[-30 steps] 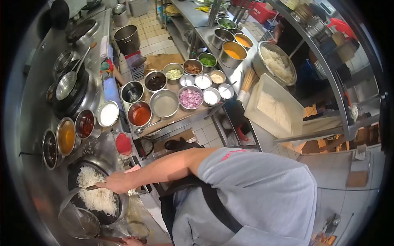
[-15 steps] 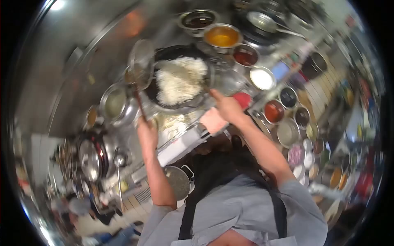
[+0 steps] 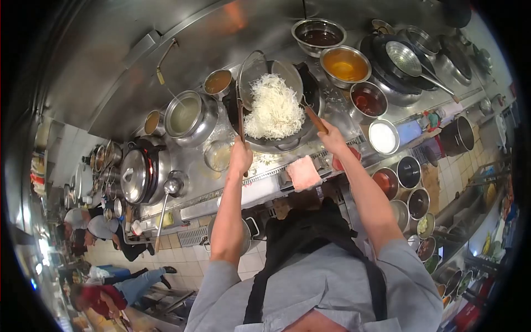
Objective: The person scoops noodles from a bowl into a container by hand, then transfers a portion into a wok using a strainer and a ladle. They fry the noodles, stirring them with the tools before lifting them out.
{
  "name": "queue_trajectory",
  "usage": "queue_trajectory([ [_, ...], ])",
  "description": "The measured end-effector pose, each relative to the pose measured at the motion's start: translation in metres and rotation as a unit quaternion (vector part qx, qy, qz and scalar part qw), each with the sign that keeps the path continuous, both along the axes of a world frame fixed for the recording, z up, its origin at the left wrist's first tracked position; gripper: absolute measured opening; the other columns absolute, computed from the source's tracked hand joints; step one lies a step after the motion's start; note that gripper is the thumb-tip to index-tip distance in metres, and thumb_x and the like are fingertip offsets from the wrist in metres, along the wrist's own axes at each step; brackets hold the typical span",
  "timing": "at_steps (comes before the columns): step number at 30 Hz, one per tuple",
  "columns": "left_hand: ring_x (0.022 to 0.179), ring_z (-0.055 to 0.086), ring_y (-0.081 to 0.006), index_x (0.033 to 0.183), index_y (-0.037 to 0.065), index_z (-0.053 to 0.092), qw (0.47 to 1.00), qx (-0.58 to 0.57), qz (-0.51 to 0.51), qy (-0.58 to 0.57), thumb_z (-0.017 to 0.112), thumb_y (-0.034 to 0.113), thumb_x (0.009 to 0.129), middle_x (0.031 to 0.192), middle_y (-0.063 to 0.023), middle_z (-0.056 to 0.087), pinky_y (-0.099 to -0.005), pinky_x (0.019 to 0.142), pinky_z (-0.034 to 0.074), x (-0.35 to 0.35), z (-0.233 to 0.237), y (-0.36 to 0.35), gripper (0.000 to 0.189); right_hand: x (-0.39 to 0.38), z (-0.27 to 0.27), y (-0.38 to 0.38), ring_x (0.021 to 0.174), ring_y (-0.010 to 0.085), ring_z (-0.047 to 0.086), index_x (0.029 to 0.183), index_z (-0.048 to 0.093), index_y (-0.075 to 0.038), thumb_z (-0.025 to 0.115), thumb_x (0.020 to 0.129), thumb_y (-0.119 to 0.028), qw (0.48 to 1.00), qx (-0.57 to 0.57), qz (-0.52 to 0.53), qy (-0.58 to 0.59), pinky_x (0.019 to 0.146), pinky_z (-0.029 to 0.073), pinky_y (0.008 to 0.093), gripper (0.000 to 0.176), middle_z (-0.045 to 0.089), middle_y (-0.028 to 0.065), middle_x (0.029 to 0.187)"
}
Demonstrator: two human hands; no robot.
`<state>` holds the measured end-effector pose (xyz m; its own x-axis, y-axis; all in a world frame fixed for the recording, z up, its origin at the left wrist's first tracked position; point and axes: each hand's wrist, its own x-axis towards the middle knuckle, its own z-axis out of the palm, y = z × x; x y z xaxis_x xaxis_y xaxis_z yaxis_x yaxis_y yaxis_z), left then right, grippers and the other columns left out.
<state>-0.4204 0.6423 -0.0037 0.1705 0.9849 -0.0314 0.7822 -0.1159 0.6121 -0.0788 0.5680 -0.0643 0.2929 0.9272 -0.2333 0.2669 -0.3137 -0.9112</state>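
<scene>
My left hand (image 3: 240,156) is wrapped round the brown wooden handle (image 3: 241,119) of a round wire strainer (image 3: 253,69) at the wok's left side. In my right hand (image 3: 333,138) is the wooden handle (image 3: 316,119) of another round strainer or ladle, whose head (image 3: 289,77) lies behind the food. Between the two tools a heap of white noodle-like strands (image 3: 274,110) sits over the black wok (image 3: 312,97). Part of the wok is hidden under the heap. A pink folded cloth (image 3: 303,173) lies on the counter edge just below my right hand.
Bowls of orange liquid (image 3: 345,63), dark liquid (image 3: 319,36) and red sauce (image 3: 369,100) stand right of the wok. A pot of cloudy liquid (image 3: 185,114), a lidded pot (image 3: 134,174) and a ladle (image 3: 172,186) are left. People (image 3: 105,229) are at lower left.
The view has shifted, so the wok appears further right. The right tool's head has moved from over the white food to behind it, and the heap is now gathered between both tools.
</scene>
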Motion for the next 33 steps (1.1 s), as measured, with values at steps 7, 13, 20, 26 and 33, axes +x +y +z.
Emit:
queue_trajectory([
  [7, 0.104, 0.065, -0.0587, 0.133, -0.01, 0.051, 0.999, 0.026, 0.031, 0.01, 0.052, 0.007, 0.103, 0.102, -0.0419, 0.067, -0.058, 0.088, 0.05, -0.002, 0.089, -0.058, 0.034, 0.012, 0.088, -0.045, 0.104, 0.0466, 0.068, 0.158, 0.049, -0.019, 0.057, 0.098, -0.009, 0.989, 0.065, 0.05, -0.119, 0.091, 0.053, 0.049, 0.062, 0.069, 0.0308, 0.118],
  [13, 0.097, 0.063, -0.0615, 0.132, -0.01, 0.05, 0.997, -0.018, 0.07, 0.028, 0.052, 0.007, 0.104, 0.094, -0.0424, 0.066, -0.0606, 0.081, 0.047, -0.002, 0.121, -0.108, 0.033, 0.026, 0.059, -0.086, 0.099, 0.0517, 0.068, 0.159, 0.048, -0.021, 0.057, 0.098, -0.009, 0.963, 0.053, 0.12, -0.234, 0.09, 0.054, 0.0541, 0.063, 0.07, 0.0326, 0.11],
  [20, 0.095, 0.064, -0.0616, 0.133, -0.01, 0.047, 0.996, -0.008, 0.063, 0.07, 0.052, 0.006, 0.104, 0.092, -0.042, 0.066, -0.0617, 0.079, 0.048, -0.02, 0.1, -0.1, 0.034, 0.064, 0.086, -0.086, 0.096, 0.0517, 0.068, 0.16, 0.046, -0.022, 0.058, 0.096, -0.007, 0.941, 0.061, 0.139, -0.301, 0.086, 0.055, 0.057, 0.067, 0.07, 0.0339, 0.11],
  [26, 0.093, 0.065, -0.0605, 0.129, -0.012, 0.047, 0.989, 0.009, 0.063, 0.132, 0.05, 0.004, 0.101, 0.094, -0.0415, 0.068, -0.0626, 0.081, 0.052, -0.027, 0.061, -0.057, 0.032, 0.063, 0.092, -0.06, 0.095, 0.0508, 0.069, 0.16, 0.044, -0.013, 0.056, 0.098, -0.008, 0.956, 0.019, 0.071, -0.283, 0.085, 0.054, 0.0582, 0.063, 0.069, 0.0343, 0.117],
  [33, 0.105, 0.064, -0.0601, 0.122, -0.015, 0.048, 0.99, -0.096, 0.086, 0.048, 0.05, -0.001, 0.094, 0.099, -0.0455, 0.066, -0.0595, 0.093, 0.051, -0.008, 0.023, -0.088, 0.031, -0.034, -0.006, -0.077, 0.072, 0.0306, 0.07, 0.157, 0.045, -0.008, 0.057, 0.1, -0.01, 0.996, 0.079, -0.013, -0.028, 0.066, 0.055, 0.0453, 0.058, 0.071, 0.0176, 0.095],
])
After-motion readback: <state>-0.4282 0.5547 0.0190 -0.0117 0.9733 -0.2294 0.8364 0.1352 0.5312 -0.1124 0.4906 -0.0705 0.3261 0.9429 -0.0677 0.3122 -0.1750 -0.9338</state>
